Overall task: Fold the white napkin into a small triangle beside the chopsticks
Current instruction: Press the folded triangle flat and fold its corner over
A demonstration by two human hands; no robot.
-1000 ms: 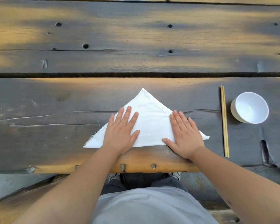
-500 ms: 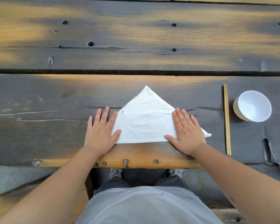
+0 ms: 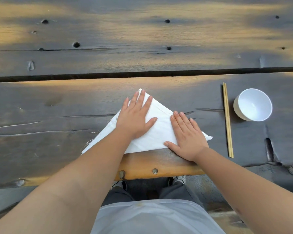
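Observation:
The white napkin (image 3: 156, 134) lies as a flat triangle near the front edge of the dark wooden table (image 3: 57, 115), apex pointing away from me. My left hand (image 3: 135, 115) rests flat on its upper middle, fingers spread and reaching the apex. On the right part my right hand (image 3: 187, 137) presses flat, thumb at the napkin's bottom edge. The left corner sticks out past my left forearm, the right corner past my right hand. A pair of wooden chopsticks (image 3: 227, 120) lies straight, to the right of the napkin.
A white bowl (image 3: 253, 104) stands just right of the chopsticks. A long gap (image 3: 91, 76) between planks runs across the table behind the napkin. The table's front edge (image 3: 159, 168) is close below my hands. A crack (image 3: 269, 149) marks the wood at right.
My left hand slid out to the napkin's left corner, then moved up and right onto its middle toward the apex. The right hand stayed pressed on the right part.

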